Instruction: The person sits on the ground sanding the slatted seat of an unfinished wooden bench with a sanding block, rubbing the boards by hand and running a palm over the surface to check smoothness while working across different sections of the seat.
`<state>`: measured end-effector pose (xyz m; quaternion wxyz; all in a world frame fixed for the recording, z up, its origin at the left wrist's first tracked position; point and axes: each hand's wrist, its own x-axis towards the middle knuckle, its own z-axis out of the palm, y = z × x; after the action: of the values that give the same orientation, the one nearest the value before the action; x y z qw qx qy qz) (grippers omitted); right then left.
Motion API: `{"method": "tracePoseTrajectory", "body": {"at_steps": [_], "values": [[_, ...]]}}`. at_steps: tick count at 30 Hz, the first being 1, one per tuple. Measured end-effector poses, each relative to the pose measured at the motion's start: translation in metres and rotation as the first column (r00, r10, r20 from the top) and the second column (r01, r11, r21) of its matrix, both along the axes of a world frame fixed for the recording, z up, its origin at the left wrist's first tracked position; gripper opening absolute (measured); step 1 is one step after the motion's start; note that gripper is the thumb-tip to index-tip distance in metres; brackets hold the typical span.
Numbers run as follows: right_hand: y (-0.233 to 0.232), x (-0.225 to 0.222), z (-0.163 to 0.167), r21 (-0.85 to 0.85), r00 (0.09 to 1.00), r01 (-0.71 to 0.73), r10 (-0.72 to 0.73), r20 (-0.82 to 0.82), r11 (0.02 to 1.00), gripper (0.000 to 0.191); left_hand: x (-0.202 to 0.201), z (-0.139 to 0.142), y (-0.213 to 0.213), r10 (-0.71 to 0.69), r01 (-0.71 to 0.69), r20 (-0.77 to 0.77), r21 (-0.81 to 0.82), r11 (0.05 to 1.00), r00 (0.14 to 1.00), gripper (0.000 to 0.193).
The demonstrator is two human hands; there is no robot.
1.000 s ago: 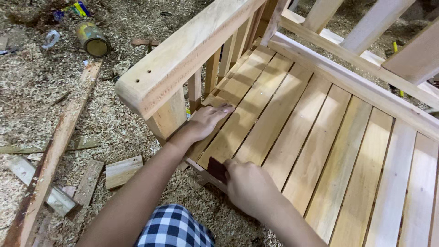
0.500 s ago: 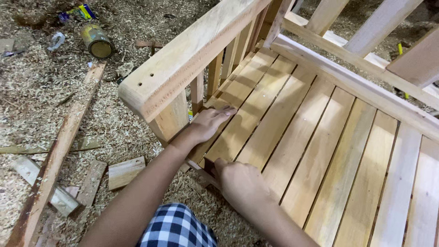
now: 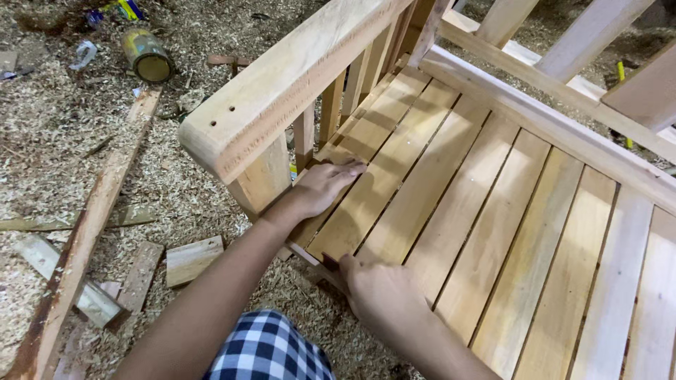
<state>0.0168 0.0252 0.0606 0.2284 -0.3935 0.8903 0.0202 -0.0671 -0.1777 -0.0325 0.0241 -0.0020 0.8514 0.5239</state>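
A pale wooden bench with a slatted seat (image 3: 451,211) fills the right side. Its thick armrest (image 3: 282,91) runs over the seat's left end, on thin upright spindles. My left hand (image 3: 325,186) lies flat, palm down, on the outermost slat just under the armrest and holds nothing. My right hand (image 3: 384,295) is curled over the seat's front edge. Its fingers close around a small dark piece (image 3: 329,262), mostly hidden, that presses against the edge.
Sawdust and shavings cover the floor at left. A long rough plank (image 3: 84,239) lies there beside short offcuts (image 3: 193,259). A tin can (image 3: 146,58) lies at the top left. Blue-and-white checked cloth (image 3: 271,348) shows at the bottom. The bench's back rails (image 3: 563,91) rise at top right.
My right hand has slid down onto the front edge and now covers most of the dark piece. The view has shifted slightly. My left hand stays flat on the slat.
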Motion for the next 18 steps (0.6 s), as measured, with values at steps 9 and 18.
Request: {"method": "tracePoseTrajectory", "body": {"at_steps": [9,18], "values": [[0.01,-0.004,-0.01,-0.074,1.0,-0.013,0.013,-0.009,0.997,0.021,0.001,-0.012,0.002,-0.069,0.073,-0.217,0.008,0.997,0.974,0.046],[0.005,-0.014,-0.008,-0.287,0.999,0.026,-0.033,-0.019,0.958,0.02,0.006,-0.011,0.002,-0.076,0.063,-0.258,-0.057,0.996,0.963,0.043]]}}
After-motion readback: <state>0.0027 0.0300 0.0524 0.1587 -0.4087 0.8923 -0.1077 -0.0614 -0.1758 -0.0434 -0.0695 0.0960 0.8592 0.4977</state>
